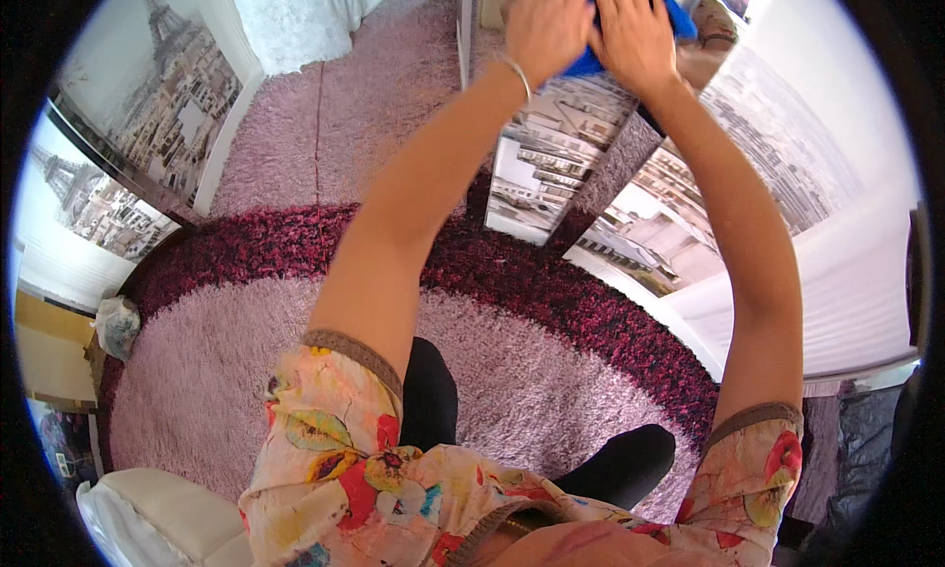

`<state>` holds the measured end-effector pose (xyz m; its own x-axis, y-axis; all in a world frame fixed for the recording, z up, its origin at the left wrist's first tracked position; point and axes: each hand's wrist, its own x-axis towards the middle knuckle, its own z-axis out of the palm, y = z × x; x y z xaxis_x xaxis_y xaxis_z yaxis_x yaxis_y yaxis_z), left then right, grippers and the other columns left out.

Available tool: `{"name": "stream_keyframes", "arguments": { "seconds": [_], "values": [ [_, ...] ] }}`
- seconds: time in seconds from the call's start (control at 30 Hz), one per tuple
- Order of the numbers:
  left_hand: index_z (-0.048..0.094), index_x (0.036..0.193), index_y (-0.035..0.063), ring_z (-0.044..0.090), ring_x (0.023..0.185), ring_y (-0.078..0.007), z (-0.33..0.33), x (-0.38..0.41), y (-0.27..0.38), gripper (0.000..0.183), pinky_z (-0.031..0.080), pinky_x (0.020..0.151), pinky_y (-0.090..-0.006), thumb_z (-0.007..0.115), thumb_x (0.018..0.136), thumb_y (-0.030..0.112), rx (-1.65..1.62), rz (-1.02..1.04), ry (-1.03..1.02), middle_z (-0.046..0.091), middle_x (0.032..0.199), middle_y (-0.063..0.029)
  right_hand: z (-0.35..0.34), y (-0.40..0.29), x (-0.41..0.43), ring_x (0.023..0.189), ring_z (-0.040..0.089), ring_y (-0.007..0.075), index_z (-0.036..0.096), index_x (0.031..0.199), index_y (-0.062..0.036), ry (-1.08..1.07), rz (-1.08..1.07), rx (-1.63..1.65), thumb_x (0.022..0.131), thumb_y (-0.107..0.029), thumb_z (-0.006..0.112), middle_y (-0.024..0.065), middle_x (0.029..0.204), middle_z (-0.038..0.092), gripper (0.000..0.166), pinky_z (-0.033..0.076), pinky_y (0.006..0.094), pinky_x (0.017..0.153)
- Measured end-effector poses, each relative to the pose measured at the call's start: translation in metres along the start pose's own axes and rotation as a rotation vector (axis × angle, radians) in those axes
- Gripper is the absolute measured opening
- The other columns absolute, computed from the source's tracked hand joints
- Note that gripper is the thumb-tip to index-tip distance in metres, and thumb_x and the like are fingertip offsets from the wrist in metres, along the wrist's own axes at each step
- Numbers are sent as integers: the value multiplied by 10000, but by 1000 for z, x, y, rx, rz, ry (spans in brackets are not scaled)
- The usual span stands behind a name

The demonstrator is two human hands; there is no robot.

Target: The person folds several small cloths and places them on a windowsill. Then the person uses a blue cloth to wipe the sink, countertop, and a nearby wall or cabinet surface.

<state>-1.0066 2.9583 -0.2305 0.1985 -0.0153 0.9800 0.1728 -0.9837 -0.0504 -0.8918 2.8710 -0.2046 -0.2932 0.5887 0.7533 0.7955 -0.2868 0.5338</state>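
Both of my arms stretch forward to the top of the view, towards an upright panel with a printed city scene. A blue cloth [585, 64] lies against this panel [543, 165], largely covered by my hands. My right hand [633, 39] is spread flat over the cloth, which shows beyond its fingers. Close beside it, my left hand [550, 28] overlaps the cloth's left part; its fingers are slightly blurred. A bangle [519, 77] circles my left wrist. The fingertips reach the frame's upper edge.
A mirrored strip [605, 172] separates the printed panels. Shaggy pink carpet [221, 375] with a dark magenta band covers the floor under my feet. Pale fabric [303, 21] hangs at the upper left. A cream padded seat [173, 508] and a plastic bag [118, 327] are at left.
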Motion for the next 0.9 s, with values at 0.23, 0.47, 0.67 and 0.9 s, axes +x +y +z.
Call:
{"name": "stream_keyframes", "arguments": {
  "seconds": [0.23, 0.47, 0.67, 0.9],
  "values": [
    [329, 1371, -62, 225, 1367, -427, 60, -169, 33, 580, 158, 1110, -545, 561, 887, 156, -183, -286, -228, 259, 1462, -264, 8, -46, -107, 1406, 252, 209, 393, 1394, -41, -471, -209, 25, 770, -268, 654, 53, 1519, 278, 713, 334, 334, 1067],
    [589, 1157, -17, 372, 1326, -303, 17, 29, 0, 345, 286, 1118, -464, 620, 820, 49, -298, 188, 504, 469, 1360, -180, 1, 22, 25, 1326, 353, 345, 461, 1307, -20, 239, -91, -10, 830, -204, 562, 177, 1394, 428, 521, 297, 480, 1021],
    [454, 1332, -7, 392, 1297, -333, -42, 28, -95, 411, 313, 1076, -431, 467, 950, 146, -404, -73, 443, 462, 1342, -211, 18, -68, 123, 1400, 226, 334, 381, 1389, -17, 269, -44, -135, 904, -294, 420, 175, 1454, 350, 560, 213, 474, 1057],
    [376, 1351, -21, 381, 1250, -405, 4, -186, -47, 502, 282, 1043, -472, 441, 953, 280, -517, -800, 271, 412, 1356, -231, 59, -142, 3, 1304, 415, 203, 488, 1294, -74, -282, -431, 318, 868, -227, 534, 87, 1389, 463, 455, 367, 356, 1025]
  ]
}}
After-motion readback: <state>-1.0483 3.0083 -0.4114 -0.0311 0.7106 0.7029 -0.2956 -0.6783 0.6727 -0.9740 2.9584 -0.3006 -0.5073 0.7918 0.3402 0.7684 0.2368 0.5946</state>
